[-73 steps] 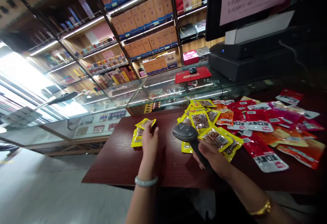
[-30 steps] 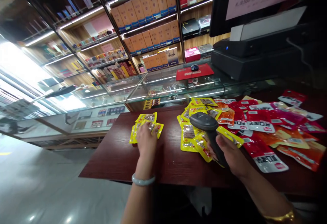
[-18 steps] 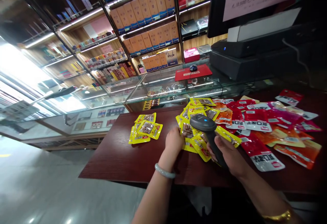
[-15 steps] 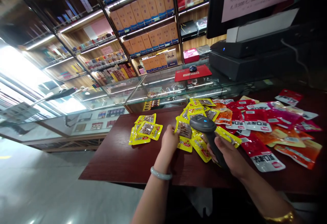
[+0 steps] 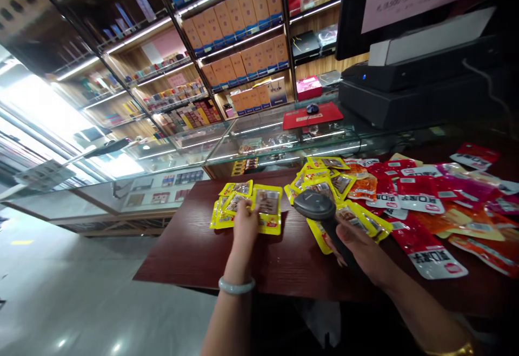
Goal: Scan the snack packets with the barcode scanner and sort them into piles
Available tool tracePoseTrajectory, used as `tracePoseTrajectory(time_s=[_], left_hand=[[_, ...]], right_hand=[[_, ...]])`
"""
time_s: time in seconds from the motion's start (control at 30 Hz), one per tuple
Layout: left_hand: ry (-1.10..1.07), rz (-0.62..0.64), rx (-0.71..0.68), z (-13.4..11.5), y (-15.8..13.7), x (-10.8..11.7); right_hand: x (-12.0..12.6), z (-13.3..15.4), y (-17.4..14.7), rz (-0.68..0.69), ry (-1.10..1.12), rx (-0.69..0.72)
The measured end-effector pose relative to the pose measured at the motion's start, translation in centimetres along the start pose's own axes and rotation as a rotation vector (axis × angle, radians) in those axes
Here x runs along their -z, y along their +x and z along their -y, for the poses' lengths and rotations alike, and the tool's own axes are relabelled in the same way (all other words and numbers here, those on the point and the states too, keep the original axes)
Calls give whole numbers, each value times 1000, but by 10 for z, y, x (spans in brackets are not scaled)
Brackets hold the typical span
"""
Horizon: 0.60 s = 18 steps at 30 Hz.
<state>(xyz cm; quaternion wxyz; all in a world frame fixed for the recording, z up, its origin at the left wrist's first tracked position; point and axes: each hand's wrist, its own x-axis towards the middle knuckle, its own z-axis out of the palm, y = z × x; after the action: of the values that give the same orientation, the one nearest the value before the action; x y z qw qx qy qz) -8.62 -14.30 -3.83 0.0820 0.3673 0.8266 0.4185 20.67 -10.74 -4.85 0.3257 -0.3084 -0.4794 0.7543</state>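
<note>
My left hand (image 5: 245, 225), with a pale bangle at the wrist, pinches the left edge of a yellow snack packet (image 5: 267, 210). That packet is next to a small pile of similar yellow packets (image 5: 231, 204) at the left of the dark red table. Around the handle of a black barcode scanner (image 5: 315, 204) the fingers of my right hand (image 5: 360, 248) are wrapped. The scanner's head points left, above a larger heap of yellow packets (image 5: 318, 175). Part of that heap is hidden behind the scanner and my right hand.
Red, orange and pink snack packets (image 5: 421, 193) cover the table's right side. Behind stands a glass display counter (image 5: 227, 142) with a red mat (image 5: 294, 120) and a computer mouse (image 5: 312, 109). A black monitor (image 5: 352, 15) rises at the right, and boxed goods fill the shelves.
My left hand has moved left, carrying a yellow packet from the larger heap to the small pile. My right hand still holds the scanner, and its blue light no longer shows.
</note>
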Motion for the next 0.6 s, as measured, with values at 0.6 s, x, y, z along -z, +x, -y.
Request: tracePoseTrajectory(time_s=[0.6], left_hand=[[180, 516, -179, -84, -19, -102]], right_hand=[[34, 10, -19, -267, -80, 132]])
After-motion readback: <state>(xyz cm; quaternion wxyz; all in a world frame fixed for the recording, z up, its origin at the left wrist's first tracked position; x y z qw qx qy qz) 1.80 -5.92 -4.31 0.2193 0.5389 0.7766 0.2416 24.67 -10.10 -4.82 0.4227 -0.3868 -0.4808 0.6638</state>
